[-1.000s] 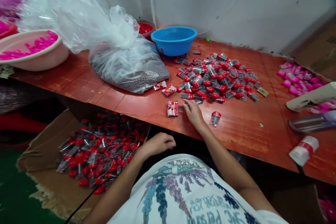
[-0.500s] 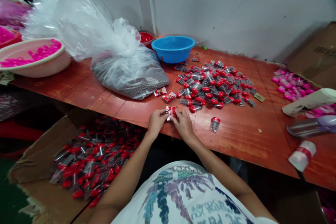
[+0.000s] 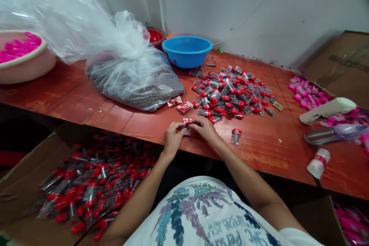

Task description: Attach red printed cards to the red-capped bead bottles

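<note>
Head view: your left hand (image 3: 172, 136) and right hand (image 3: 205, 127), fingertips pinching red packet (image 3: 187, 121) between them, near front edge of table (image 3: 259, 146). Cream bowl (image 3: 29, 70): pink pieces. Clear bag (image 3: 115, 42): dark beads. Cardboard box (image 3: 17, 182), below table: red-capped containers (image 3: 89, 192). Blue basin (image 3: 187, 60): behind bag, beside heap of dark-filled, red-capped tubs (image 3: 233, 92).
</note>
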`<action>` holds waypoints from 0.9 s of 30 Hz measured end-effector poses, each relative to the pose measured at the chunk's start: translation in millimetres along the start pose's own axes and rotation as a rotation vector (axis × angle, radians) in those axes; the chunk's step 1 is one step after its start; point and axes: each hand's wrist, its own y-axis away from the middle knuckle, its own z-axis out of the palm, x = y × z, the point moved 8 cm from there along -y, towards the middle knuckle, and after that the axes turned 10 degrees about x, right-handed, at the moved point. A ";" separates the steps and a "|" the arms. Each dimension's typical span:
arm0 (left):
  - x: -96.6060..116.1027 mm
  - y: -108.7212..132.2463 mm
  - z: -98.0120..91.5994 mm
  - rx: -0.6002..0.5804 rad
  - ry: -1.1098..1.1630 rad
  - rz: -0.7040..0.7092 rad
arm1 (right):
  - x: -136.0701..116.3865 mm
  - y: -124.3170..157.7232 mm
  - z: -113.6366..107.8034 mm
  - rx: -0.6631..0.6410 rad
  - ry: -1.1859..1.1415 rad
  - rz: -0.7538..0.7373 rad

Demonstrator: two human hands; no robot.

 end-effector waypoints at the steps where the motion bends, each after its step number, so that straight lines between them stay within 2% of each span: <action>1: 1.5 -0.6 0.0 -0.043 0.025 -0.007 | -7.6 -0.6 -6.8 -0.036 0.064 -0.028; 3: 3.3 -3.9 -4.9 -0.088 0.092 -0.044 | -24.2 4.9 -27.8 -0.073 0.147 -0.044; 4: 3.1 -7.0 -10.9 -0.074 0.130 -0.074 | -33.7 11.5 -39.1 -0.096 0.142 -0.043; 5: 2.1 -11.0 -19.0 -0.033 0.165 -0.110 | -43.2 20.6 -49.0 -0.130 0.098 -0.035; 7: -1.2 -19.2 -35.1 0.048 0.231 -0.186 | -63.1 46.1 -57.0 -0.279 -0.044 -0.045; 8: -2.5 -22.8 -40.9 0.067 0.265 -0.219 | -70.9 57.4 -61.9 -0.285 -0.077 -0.060; 9: -3.2 -26.1 -45.0 0.073 0.299 -0.247 | -76.1 66.5 -66.6 -0.248 -0.078 -0.076; 13: -0.8 -34.6 -53.7 0.100 0.392 -0.292 | -77.5 86.5 -85.3 0.065 0.049 -0.057; 15: 3.2 -36.3 -54.3 0.098 0.402 -0.277 | -77.6 92.3 -89.2 0.096 0.057 -0.053; 16: 5.0 -36.8 -53.2 0.080 0.402 -0.274 | -79.4 94.5 -88.2 0.065 0.051 -0.080; 19: 8.1 -36.2 -45.0 -0.073 0.402 -0.327 | -80.4 98.5 -76.8 -0.084 0.058 -0.182; 20: 9.6 -35.0 -41.7 -0.145 0.401 -0.351 | -76.7 97.4 -74.4 -0.090 0.082 -0.194; 23: 22.3 -25.8 -30.8 -0.350 0.412 -0.356 | -60.3 88.1 -76.5 0.018 0.205 -0.173; 25: 35.9 -7.6 -13.3 -0.512 0.473 -0.359 | -55.1 83.1 -76.2 0.014 0.256 -0.195; 27: 48.7 25.2 16.7 -0.729 0.563 -0.433 | -54.5 80.4 -72.2 -0.087 0.264 -0.247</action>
